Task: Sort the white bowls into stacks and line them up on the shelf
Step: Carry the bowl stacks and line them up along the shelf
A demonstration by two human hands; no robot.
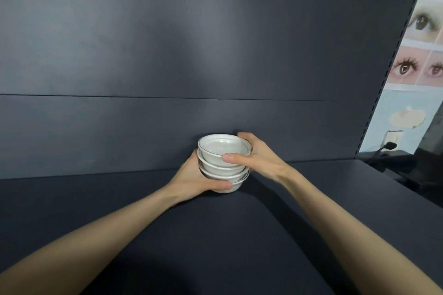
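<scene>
- White bowls (224, 163) are nested in one stack of about four, mouths facing up; the stack's long axis is held near upright, with the rims set slightly askew.
- A thin dark line is seen round the rim of the top bowl (224, 147).
- The stack is located at the back of the dark shelf (215, 235), near the back panel (167, 55); whether its base touches the shelf cannot be told.
- The left hand (191, 179) is wrapped round the lower bowls, its thumb laid across the front of the bottom bowl (233, 187).
- The right hand (259, 158) is clasped on the upper bowls, thumb pressed on the front, fingers curled behind the rim.
- Open shelf surface is left on both sides of the stack and in front of it.
- The shelf's right end is bounded by a slotted upright rail (388, 74), beyond which a poster of eyes (422, 55) is seen.
</scene>
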